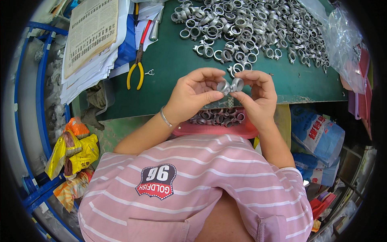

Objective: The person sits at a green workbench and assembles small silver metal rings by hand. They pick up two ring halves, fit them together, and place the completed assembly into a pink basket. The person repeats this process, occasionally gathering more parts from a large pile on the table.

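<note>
Between my two hands, above the table's near edge, is a pair of metal rings. My left hand (pixel 193 87) pinches the left metal ring (pixel 223 86) with thumb and fingertips. Thumb and forefinger of my right hand (pixel 259 93) grip the right metal ring (pixel 237 84). The two rings meet at their small lugs; whether they are joined I cannot tell. Just beyond my fingertips, loose metal rings (pixel 237 69) lie at the near end of a large heap of similar rings (pixel 235 24). Below my hands, a pink plastic basket (pixel 211 130) holds several more rings.
Yellow-handled pliers (pixel 136 68) and a small metal clip (pixel 150 72) lie left on the green table (pixel 169 51). Behind them are stacked papers (pixel 90 39) and a blue bin (pixel 125 45). Clear plastic bags (pixel 344 45) hang over the right side. Blue shelving (pixel 40 90) stands at far left.
</note>
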`<action>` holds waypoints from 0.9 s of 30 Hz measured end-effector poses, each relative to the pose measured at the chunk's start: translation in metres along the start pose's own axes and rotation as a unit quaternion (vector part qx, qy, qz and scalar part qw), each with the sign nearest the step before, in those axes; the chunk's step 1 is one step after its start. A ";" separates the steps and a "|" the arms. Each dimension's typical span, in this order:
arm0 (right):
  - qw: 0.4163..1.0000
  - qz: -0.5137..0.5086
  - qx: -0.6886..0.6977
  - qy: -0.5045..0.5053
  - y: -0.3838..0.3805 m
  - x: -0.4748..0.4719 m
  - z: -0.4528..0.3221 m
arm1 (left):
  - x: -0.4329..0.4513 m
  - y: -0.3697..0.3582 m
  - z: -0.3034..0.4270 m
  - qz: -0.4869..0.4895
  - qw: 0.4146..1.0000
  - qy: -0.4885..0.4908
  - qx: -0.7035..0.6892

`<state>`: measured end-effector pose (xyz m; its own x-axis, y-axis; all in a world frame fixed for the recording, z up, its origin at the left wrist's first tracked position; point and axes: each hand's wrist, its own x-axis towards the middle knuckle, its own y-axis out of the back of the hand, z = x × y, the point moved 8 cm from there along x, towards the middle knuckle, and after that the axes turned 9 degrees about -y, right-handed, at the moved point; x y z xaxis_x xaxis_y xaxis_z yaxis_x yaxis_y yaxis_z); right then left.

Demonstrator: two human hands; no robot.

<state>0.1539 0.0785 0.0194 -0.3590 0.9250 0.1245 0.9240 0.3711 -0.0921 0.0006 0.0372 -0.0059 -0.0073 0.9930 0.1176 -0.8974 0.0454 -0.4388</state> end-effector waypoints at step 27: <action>0.871 -0.041 -0.468 0.140 -0.011 0.024 -0.019 | 0.018 -0.014 0.026 -0.084 0.752 -0.159 0.634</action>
<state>0.1376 0.0951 0.0417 -0.5046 0.7932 0.3409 0.6456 0.0845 0.7590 0.0012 0.0512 0.0256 0.2295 0.8996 0.3714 -0.5944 -0.1726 0.7854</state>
